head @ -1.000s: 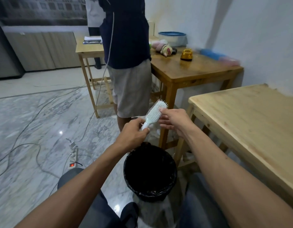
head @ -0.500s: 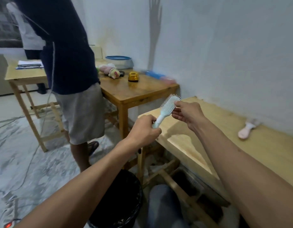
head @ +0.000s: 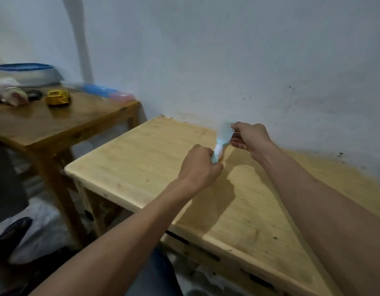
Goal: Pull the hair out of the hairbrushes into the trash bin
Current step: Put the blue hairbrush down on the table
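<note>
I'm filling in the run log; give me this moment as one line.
left hand: grips light blue hairbrush handle | right hand: at brush head | over light wooden table | trash bin: out of view

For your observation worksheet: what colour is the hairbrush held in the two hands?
Pale blue-green, with a white band on the handle: the hairbrush, seen in the head view.

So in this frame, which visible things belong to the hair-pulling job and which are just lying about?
Part of the job:
- light blue hairbrush
- left hand gripping its handle
- right hand at the bristle head

Lying about:
- pale wooden table
- darker table
- gold toy car
- blue-rimmed basin
- blue case

The trash bin is out of view.
</note>
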The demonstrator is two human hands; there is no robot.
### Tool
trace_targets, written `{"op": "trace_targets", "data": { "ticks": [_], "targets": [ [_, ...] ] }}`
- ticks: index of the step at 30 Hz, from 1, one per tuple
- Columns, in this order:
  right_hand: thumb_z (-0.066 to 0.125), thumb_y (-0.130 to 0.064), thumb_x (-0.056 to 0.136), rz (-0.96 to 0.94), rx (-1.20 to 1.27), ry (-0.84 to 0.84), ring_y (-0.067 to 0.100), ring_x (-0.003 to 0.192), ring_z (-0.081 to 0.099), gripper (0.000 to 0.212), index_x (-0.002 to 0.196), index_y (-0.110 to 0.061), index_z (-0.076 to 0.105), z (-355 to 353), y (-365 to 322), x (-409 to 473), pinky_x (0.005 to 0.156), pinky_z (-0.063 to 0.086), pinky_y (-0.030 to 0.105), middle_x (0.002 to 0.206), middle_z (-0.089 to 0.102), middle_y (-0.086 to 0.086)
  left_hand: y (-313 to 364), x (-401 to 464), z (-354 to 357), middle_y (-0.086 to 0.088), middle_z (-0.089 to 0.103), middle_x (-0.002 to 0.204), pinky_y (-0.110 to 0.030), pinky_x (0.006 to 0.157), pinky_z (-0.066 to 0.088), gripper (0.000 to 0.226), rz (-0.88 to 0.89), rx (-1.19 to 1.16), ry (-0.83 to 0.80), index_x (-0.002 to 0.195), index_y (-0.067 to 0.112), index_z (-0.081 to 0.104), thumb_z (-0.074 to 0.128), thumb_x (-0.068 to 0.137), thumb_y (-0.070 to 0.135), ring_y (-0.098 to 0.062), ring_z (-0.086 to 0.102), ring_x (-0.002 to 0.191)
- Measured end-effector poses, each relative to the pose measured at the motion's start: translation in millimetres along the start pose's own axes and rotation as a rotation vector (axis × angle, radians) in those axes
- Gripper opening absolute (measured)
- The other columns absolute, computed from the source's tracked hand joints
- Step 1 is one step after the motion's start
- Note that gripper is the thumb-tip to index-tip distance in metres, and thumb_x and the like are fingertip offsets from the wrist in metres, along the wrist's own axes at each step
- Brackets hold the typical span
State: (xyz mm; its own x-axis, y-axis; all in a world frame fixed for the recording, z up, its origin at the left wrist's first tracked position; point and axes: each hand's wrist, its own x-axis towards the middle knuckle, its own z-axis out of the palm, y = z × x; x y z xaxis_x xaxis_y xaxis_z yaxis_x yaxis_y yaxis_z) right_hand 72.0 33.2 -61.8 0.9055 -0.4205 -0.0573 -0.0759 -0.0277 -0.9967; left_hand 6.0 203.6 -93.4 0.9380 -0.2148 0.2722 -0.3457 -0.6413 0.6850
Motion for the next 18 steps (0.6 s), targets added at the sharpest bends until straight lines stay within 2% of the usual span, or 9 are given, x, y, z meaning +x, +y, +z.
{"op": "trace_targets", "data": {
  "ticks": [2, 3, 5, 6, 8, 12, 16, 18],
  "targets": [
    [0.068, -0.012, 0.092, 0.021, -0.02, 0.041, 0.021, 0.061, 0.066, 0.013, 0.09, 0.001, 0.067, -21, 7, 13, 0.052, 0.06, 0.026, 0.084, 0.069, 0.014, 12, 7, 21, -0.003, 0.048, 0.071, -0.03, 0.048, 0.023, 0.014, 0.033, 0.017, -0.021, 0.079, 0.003, 0.064, 0.065, 0.085, 0.016, -0.025, 0.048, 0.068],
    [0.068, -0.013, 0.092, 0.036, -0.031, 0.06, 0.02, 0.061, 0.066, 0.014, 0.092, 0.001, 0.068, -29, 11, 20, 0.054, 0.06, 0.027, 0.084, 0.07, 0.014, 16, 10, 30, -0.009, 0.057, 0.082, -0.03, 0.051, 0.028, 0.015, 0.05, 0.018, -0.026, 0.089, 0.001, 0.068, 0.066, 0.086, 0.016, -0.028, 0.055, 0.074],
    [0.069, -0.013, 0.092, 0.068, -0.059, 0.103, 0.02, 0.061, 0.067, 0.019, 0.099, 0.004, 0.069, -41, 20, 35, 0.058, 0.061, 0.03, 0.086, 0.071, 0.015, 21, 18, 49, -0.019, 0.066, 0.105, -0.032, 0.059, 0.036, 0.012, 0.078, 0.039, -0.038, 0.085, 0.004, 0.066, 0.066, 0.086, 0.016, -0.035, 0.062, 0.091],
    [0.069, -0.013, 0.091, 0.082, -0.074, 0.123, 0.021, 0.06, 0.066, 0.021, 0.1, 0.005, 0.069, -46, 25, 42, 0.059, 0.062, 0.031, 0.086, 0.071, 0.016, 22, 21, 58, -0.021, 0.067, 0.109, -0.033, 0.062, 0.037, 0.013, 0.085, 0.062, -0.045, 0.083, 0.004, 0.065, 0.066, 0.087, 0.016, -0.036, 0.063, 0.098],
    [0.07, -0.014, 0.09, 0.101, -0.114, 0.151, 0.023, 0.057, 0.065, 0.023, 0.099, 0.007, 0.069, -51, 34, 55, 0.055, 0.061, 0.034, 0.084, 0.071, 0.017, 23, 29, 72, -0.021, 0.066, 0.109, -0.035, 0.065, 0.039, 0.017, 0.09, 0.097, -0.056, 0.09, 0.0, 0.067, 0.065, 0.089, 0.017, -0.035, 0.063, 0.105],
    [0.069, -0.019, 0.087, 0.101, -0.208, 0.179, 0.025, 0.057, 0.067, 0.025, 0.095, 0.005, 0.07, -56, 47, 77, 0.054, 0.054, 0.033, 0.084, 0.074, 0.018, 25, 43, 88, -0.017, 0.063, 0.108, -0.036, 0.071, 0.039, 0.021, 0.092, 0.17, -0.043, 0.103, 0.001, 0.068, 0.06, 0.094, 0.018, -0.033, 0.058, 0.103],
    [0.068, -0.02, 0.089, 0.111, -0.255, 0.199, 0.029, 0.066, 0.072, 0.023, 0.09, 0.003, 0.068, -57, 50, 95, 0.062, 0.062, 0.037, 0.084, 0.076, 0.018, 29, 58, 99, -0.017, 0.065, 0.105, -0.037, 0.071, 0.037, 0.017, 0.137, 0.23, -0.01, 0.102, 0.003, 0.067, 0.054, 0.095, 0.012, -0.033, 0.057, 0.105],
    [0.068, -0.019, 0.09, 0.115, -0.269, 0.207, 0.029, 0.063, 0.071, 0.023, 0.09, 0.004, 0.069, -56, 50, 103, 0.062, 0.062, 0.036, 0.083, 0.076, 0.019, 29, 64, 102, -0.017, 0.065, 0.108, -0.036, 0.072, 0.034, 0.02, 0.15, 0.267, 0.01, 0.106, 0.004, 0.067, 0.052, 0.097, 0.011, -0.033, 0.056, 0.108]
  ]
}}
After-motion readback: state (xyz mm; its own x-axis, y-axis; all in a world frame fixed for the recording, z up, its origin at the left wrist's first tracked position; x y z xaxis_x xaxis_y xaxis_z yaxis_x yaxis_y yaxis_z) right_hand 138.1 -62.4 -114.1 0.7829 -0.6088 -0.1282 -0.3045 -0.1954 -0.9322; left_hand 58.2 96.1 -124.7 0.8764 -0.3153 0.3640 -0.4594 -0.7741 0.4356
